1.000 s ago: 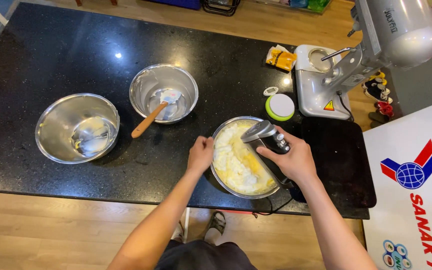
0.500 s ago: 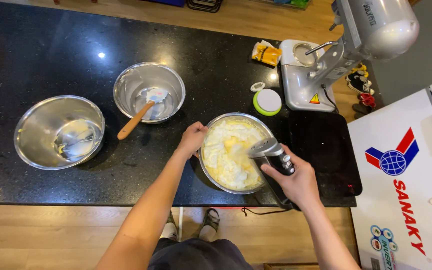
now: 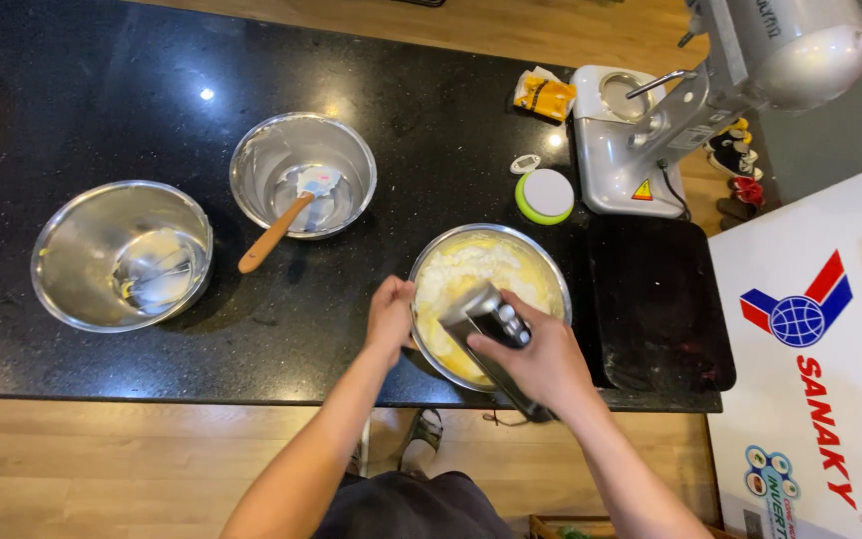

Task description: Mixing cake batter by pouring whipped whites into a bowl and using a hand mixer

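Observation:
A steel mixing bowl (image 3: 549,272) full of pale yellow batter (image 3: 471,274) sits near the front edge of the black counter (image 3: 102,90). My left hand (image 3: 391,314) grips the bowl's left rim. My right hand (image 3: 541,359) holds a silver hand mixer (image 3: 486,317) over the near part of the bowl, its head down in the batter. The beaters are hidden by the mixer body.
Two more steel bowls stand to the left: one (image 3: 251,170) holds a spatula with a wooden handle (image 3: 276,232), the other (image 3: 72,250) has batter traces. A stand mixer (image 3: 690,110), a green-rimmed lid (image 3: 546,195), a yellow packet (image 3: 545,97) and a black tray (image 3: 660,299) lie at the right. A white chest freezer (image 3: 820,349) stands beside the counter.
My right hand has shifted the hand mixer from the right side of the bowl toward the near left. My left hand stays on the rim. The view has drifted.

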